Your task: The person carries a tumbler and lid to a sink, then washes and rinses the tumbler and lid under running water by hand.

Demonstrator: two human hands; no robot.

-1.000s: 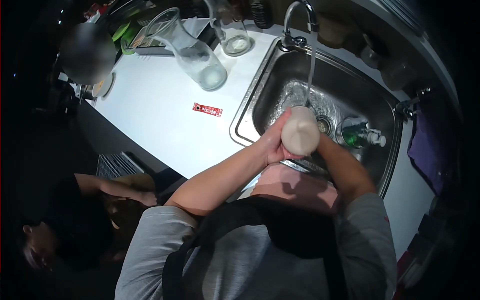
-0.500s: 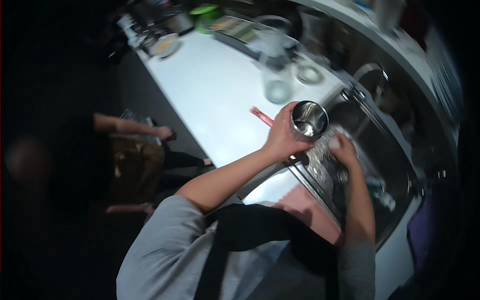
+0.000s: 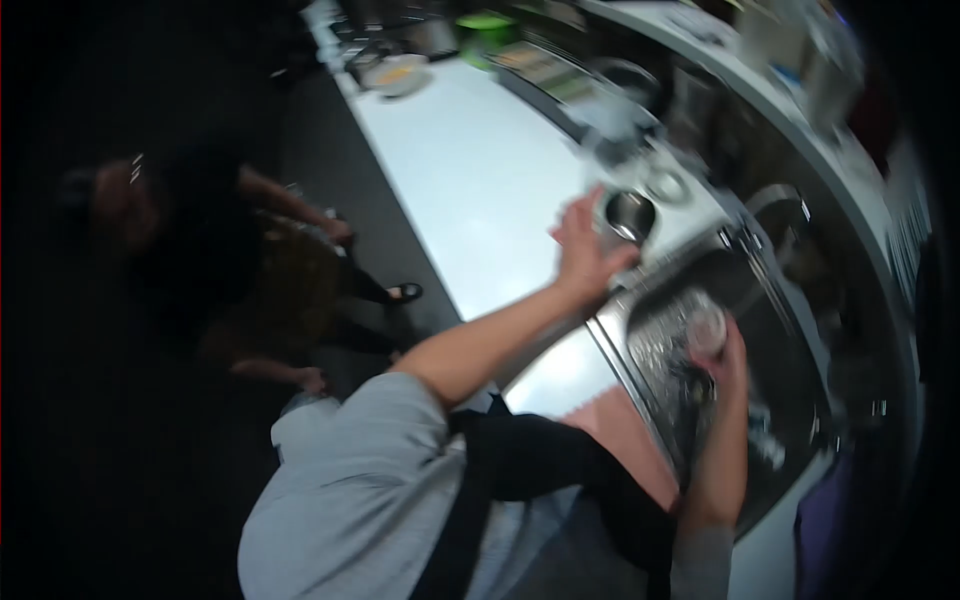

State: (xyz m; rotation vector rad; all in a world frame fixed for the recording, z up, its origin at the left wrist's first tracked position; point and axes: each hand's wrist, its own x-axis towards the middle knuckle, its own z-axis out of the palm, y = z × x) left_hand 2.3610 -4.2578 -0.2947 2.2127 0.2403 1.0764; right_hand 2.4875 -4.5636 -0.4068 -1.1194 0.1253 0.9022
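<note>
A shiny metal cup [image 3: 631, 214] stands at the counter's edge beside the sink. My left hand [image 3: 586, 255] is right against its near left side, fingers spread and the thumb by the cup's lower edge. Over the sink basin [image 3: 650, 330], my right hand [image 3: 733, 358] is closed around a small clear cup [image 3: 707, 330] with its round mouth facing up. Motion blur hides whether anything is inside it. Wet, crinkled reflections show in the basin below.
A curved faucet [image 3: 785, 200] rises behind the sink. A pink cloth [image 3: 625, 430] lies at its near left. Farther back are a bowl [image 3: 397, 76], a green container [image 3: 486, 35] and a tray [image 3: 545, 75]. Another person [image 3: 290, 240] stands left of the white counter [image 3: 450, 160].
My left hand has moved the metal cup away from me onto the counter and its fingers have spread. My right hand now shows a clear cup, lower over the sink. The view has shifted.
</note>
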